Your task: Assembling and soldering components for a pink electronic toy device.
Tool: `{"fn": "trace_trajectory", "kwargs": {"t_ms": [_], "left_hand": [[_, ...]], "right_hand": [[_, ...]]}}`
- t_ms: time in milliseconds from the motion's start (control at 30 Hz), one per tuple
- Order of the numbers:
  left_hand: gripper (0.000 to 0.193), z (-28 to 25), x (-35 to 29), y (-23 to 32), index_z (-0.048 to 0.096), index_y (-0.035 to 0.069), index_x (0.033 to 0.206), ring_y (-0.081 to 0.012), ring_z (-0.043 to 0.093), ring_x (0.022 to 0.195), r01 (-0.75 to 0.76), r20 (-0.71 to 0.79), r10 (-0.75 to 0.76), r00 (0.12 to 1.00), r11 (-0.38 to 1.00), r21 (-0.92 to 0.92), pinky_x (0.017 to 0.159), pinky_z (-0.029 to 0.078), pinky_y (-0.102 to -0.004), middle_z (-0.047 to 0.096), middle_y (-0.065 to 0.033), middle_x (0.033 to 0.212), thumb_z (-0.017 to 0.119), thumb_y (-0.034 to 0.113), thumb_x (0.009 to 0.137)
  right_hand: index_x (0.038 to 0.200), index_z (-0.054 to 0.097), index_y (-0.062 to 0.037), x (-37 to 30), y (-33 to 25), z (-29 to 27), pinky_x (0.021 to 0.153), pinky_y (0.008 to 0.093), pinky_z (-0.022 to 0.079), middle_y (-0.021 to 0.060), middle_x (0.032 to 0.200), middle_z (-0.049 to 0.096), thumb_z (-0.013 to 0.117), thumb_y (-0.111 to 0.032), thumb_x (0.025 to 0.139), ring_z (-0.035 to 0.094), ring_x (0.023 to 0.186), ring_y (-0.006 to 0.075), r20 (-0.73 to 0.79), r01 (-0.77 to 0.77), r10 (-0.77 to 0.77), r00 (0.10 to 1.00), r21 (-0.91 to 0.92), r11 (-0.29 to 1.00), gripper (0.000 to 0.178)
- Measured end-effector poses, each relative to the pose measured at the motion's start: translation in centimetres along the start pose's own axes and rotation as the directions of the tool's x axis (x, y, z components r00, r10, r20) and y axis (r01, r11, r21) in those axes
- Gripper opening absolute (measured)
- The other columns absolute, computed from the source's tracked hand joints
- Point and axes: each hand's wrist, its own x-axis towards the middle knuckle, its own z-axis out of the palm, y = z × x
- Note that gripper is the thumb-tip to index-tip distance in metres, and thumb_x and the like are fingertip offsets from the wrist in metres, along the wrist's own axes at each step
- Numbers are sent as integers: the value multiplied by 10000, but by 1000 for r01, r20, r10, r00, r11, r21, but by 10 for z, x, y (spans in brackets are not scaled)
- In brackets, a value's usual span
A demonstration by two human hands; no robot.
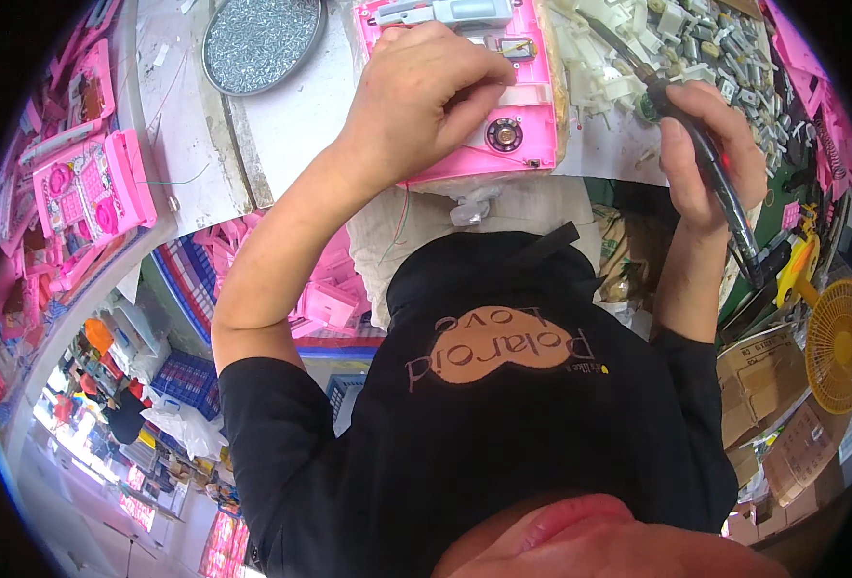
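A pink plastic toy casing [445,164] lies open at the table's front edge, its inner side up. It holds a round speaker [504,135], a small motor [517,48] and a grey-white part [455,12] along its far side. My left hand [421,91] rests over the casing's left half, fingers curled and thumb near the index finger; whatever they pinch is hidden. To the right, my right hand [720,144] is wrapped round a black electric screwdriver [704,154]. Its long shaft points up and left, apart from the casing, over white plastic parts [599,82].
A round dish [322,39] full of small screws stands left of the casing. Many small motors [710,48] are heaped at the far right. More pink casings [98,197] are piled at the left. A yellow fan [836,347] and cardboard boxes [763,385] stand at the lower right.
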Motion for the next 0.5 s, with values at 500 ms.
{"fn": "trace_trajectory", "kwargs": {"t_ms": [500], "left_hand": [[139, -7, 5, 9, 640, 90, 886, -273, 569, 944, -63, 155, 61, 986, 998, 8, 837, 383, -422, 612, -80, 1053, 725, 84, 776]], "right_hand": [[1046, 724, 49, -6, 4, -9, 692, 272, 510, 136, 927, 720, 698, -59, 839, 666, 772, 183, 314, -99, -3, 949, 310, 946, 235]]}}
